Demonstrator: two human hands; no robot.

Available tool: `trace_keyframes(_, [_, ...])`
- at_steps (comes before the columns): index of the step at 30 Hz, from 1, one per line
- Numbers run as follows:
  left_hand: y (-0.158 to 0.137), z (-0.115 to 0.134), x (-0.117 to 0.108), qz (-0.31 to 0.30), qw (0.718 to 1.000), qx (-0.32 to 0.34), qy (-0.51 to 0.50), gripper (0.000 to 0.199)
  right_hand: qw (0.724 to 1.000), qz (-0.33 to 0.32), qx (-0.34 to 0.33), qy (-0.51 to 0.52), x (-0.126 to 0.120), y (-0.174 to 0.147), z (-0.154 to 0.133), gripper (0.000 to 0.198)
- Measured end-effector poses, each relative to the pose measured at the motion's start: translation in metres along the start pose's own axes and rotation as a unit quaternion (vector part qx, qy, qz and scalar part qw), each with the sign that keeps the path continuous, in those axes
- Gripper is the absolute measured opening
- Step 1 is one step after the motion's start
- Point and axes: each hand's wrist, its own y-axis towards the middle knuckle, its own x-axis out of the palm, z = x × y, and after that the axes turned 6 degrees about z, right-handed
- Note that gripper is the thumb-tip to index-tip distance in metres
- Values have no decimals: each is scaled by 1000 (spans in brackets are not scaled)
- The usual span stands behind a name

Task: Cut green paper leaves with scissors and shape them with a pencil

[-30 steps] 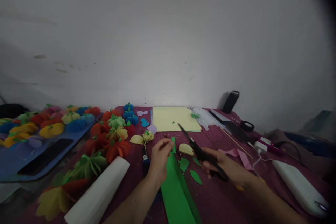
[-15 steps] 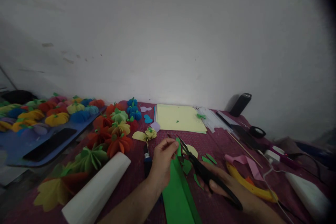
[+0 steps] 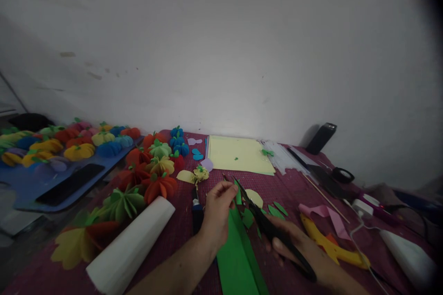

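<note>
Right fingers point(image 3: 281, 245) around black scissors point(image 3: 266, 226)

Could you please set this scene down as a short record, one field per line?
Left hand: fingers pinching a green strip
Right hand: holding scissors, blades beside the strip
Between forearms: green sheet
Left side: colourful pumpkins, white roll
Near wall: pale yellow sheets
Right side: pink ribbon, thin stick

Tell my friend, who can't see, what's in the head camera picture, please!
A left hand pinches a small green strip while the right hand holds black scissors beside it. Colorful pumpkin-like crafts crowd the picture's left side.
</note>
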Motion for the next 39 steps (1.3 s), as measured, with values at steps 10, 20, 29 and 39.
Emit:
trace_keyframes(10, [0,-1,-1,-3,1000,-7,9,13,999,-4,-5,-36,-6,0,1,45])
trace_keyframes(20, [-1,1,0,5,1000,-10,9,15,999,-13,-20,-49,-9,1,-2,37])
trace_keyframes(29, [-2,2,0,2,1000,-6,14,14,998,-17,-23,-60,-12,0,-1,37])
trace_keyframes(39, [-1,-1,-1,-5,1000,1,13,14,993,38,19,-108,-10,-3,-13,46])
